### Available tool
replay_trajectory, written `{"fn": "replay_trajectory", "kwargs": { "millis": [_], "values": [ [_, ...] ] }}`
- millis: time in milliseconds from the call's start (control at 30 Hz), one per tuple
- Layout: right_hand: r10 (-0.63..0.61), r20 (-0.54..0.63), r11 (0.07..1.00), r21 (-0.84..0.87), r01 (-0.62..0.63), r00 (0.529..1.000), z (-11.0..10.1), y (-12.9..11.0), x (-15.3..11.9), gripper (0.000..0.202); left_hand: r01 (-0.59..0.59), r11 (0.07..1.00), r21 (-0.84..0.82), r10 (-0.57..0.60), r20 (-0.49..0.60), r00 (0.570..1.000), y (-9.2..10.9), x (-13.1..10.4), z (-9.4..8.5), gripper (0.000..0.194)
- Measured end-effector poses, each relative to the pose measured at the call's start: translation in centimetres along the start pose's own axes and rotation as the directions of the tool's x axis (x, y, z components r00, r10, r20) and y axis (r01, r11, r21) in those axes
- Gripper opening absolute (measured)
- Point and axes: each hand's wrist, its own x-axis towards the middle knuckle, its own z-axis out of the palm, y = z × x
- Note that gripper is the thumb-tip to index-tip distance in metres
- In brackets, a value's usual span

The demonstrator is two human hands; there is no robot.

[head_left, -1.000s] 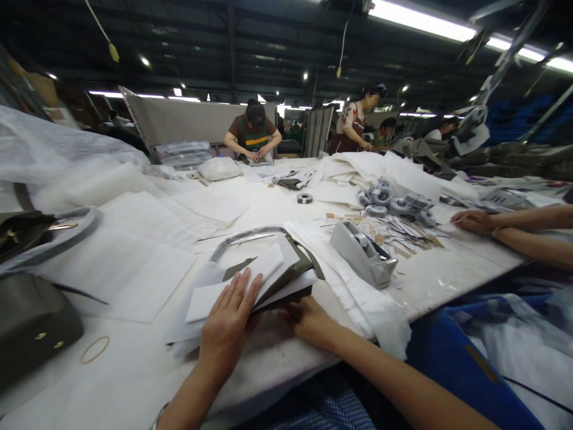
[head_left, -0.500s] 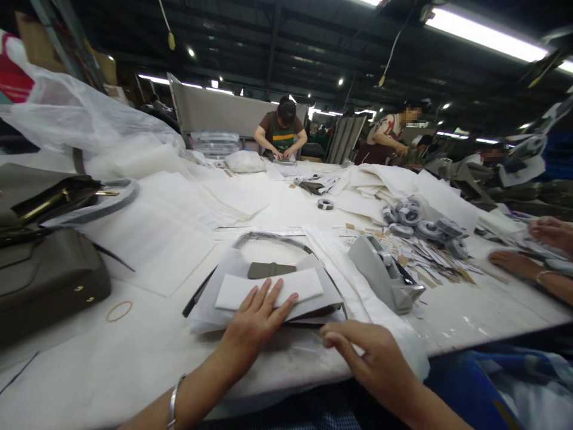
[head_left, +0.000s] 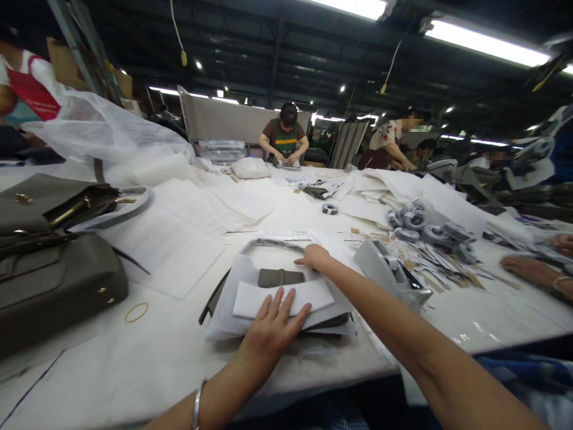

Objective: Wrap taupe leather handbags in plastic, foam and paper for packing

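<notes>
A grey handbag (head_left: pixel 213 297) lies in front of me, partly wrapped in thin white foam sheet (head_left: pixel 224 316). Its closing strap (head_left: pixel 273 278) shows through the wrapping, and its padded handle (head_left: pixel 253 245) arches at the far side. My left hand (head_left: pixel 271 328) rests open and flat on a folded white foam pad (head_left: pixel 250 298) on top of the bag. Beyond the pad, my right hand (head_left: pixel 317 258) is by the right end of the handle, its fingers mostly curled. What they hold, if anything, is hidden. A grey tape dispenser (head_left: pixel 373 263) stands to the right, partly behind my right forearm.
More grey handbags (head_left: pixel 62 286) are at the left, near a rubber band (head_left: pixel 136 312). Foam sheets (head_left: pixel 179 239) lie beyond them. Grey rolls (head_left: pixel 414 218) and loose paper tags (head_left: pixel 436 260) lie at the right. A co-worker's hand (head_left: pixel 526 269) rests nearby; other people work farther off.
My right hand has moved forward and slightly left, from the bag's near right corner to beside its handle. My left hand stays on the foam pad. The view has shifted slightly.
</notes>
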Motion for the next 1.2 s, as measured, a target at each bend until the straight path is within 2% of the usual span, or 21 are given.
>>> {"fn": "replay_trajectory", "kwargs": {
  "millis": [133, 267, 400, 500, 600, 667, 767, 900, 1033, 1200],
  "values": [
    [0.105, 0.070, 0.994, -0.023, -0.104, 0.992, 0.5, -0.3, 0.4, 0.036, 0.037, 0.999, 0.007, -0.037, -0.022, 0.999, 0.4, -0.2, 0.5, 0.051],
    [0.149, 0.133, 0.988, 0.006, -0.151, 0.980, 0.3, 0.1, 0.3, 0.035, 0.066, 0.998, 0.015, -0.066, -0.039, 0.997, 0.7, -0.4, 1.2, 0.053],
    [0.111, 0.183, 0.987, 0.095, -0.130, 0.977, 0.5, 0.5, -0.2, 0.033, 0.041, 0.999, -0.008, -0.042, -0.071, 0.997, 0.2, -0.9, 1.9, 0.053],
    [0.068, 0.185, 0.975, 0.197, -0.104, 0.980, 0.7, 1.1, -0.9, 0.031, 0.040, 0.999, -0.031, -0.043, -0.107, 0.993, -0.4, -1.3, 1.8, 0.052],
    [0.031, 0.162, 0.939, 0.332, -0.085, 0.986, 0.9, 1.9, -1.4, 0.030, -0.009, 1.000, -0.012, 0.009, -0.042, 0.999, -1.0, -1.4, 0.9, 0.054],
    [0.007, 0.134, 0.894, 0.443, -0.066, 0.991, 1.1, 2.5, -1.6, 0.029, -0.037, 0.999, 0.002, 0.037, 0.016, 0.999, -1.2, -1.4, 0.3, 0.057],
    [-0.018, 0.049, 0.787, 0.617, -0.016, 0.999, 1.5, 3.1, -1.8, 0.029, -0.037, 0.999, 0.007, 0.037, 0.034, 0.999, -1.2, -1.2, -0.3, 0.058],
    [-0.021, -0.099, 0.628, 0.773, 0.091, 0.995, 1.6, 3.8, -2.0, 0.044, -0.028, 1.000, -0.003, 0.028, 0.045, 0.999, -1.2, -0.9, -0.6, 0.057],
    [-0.045, -0.208, 0.539, 0.819, 0.199, 0.977, 1.0, 4.5, -2.8, 0.039, -0.022, 1.000, -0.015, 0.022, 0.028, 0.999, -1.2, -0.7, -0.4, 0.057],
    [-0.110, -0.350, 0.507, 0.785, 0.356, 0.930, -0.6, 4.6, -5.5, 0.026, -0.003, 0.999, -0.048, 0.005, 0.036, 0.999, -0.9, -1.0, 0.4, 0.059]
  ]
}}
